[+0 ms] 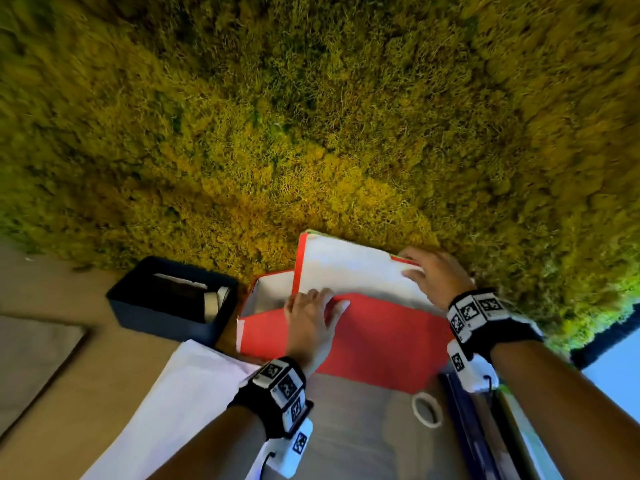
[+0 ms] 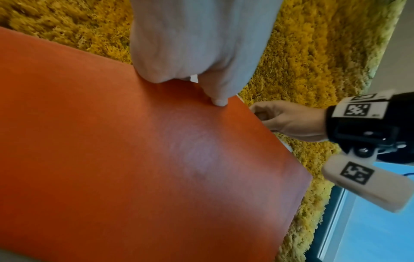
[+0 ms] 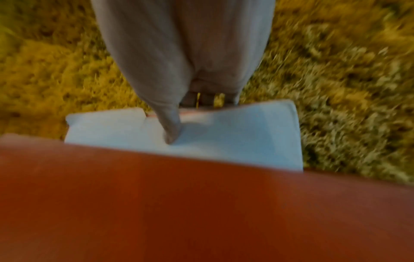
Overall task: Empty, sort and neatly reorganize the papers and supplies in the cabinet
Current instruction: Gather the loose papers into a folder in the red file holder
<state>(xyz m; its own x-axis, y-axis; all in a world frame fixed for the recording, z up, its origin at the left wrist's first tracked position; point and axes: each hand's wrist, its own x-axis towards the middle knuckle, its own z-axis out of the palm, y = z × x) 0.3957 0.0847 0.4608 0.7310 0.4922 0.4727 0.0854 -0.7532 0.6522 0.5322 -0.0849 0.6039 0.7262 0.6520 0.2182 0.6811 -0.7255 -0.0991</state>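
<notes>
A red folder point(image 1: 381, 341) stands half open against the moss wall, with white papers point(image 1: 346, 268) sticking up out of it. My left hand point(image 1: 311, 320) grips the top edge of the front cover, thumb on the red face point(image 2: 134, 159) and fingers curled over the edge. My right hand point(image 1: 433, 275) pinches the papers' upper right corner. The right wrist view shows its thumb on the white sheet point(image 3: 224, 138) and its fingers behind. That view is blurred.
A dark blue bin point(image 1: 138, 306) holding tape rolls sits left of the folder. A large white sheet point(image 1: 180, 403) lies at lower left. A tape roll point(image 1: 414, 407) lies on the surface below the folder, next to a dark blue object point(image 1: 464, 427). The moss wall point(image 1: 311, 133) fills the back.
</notes>
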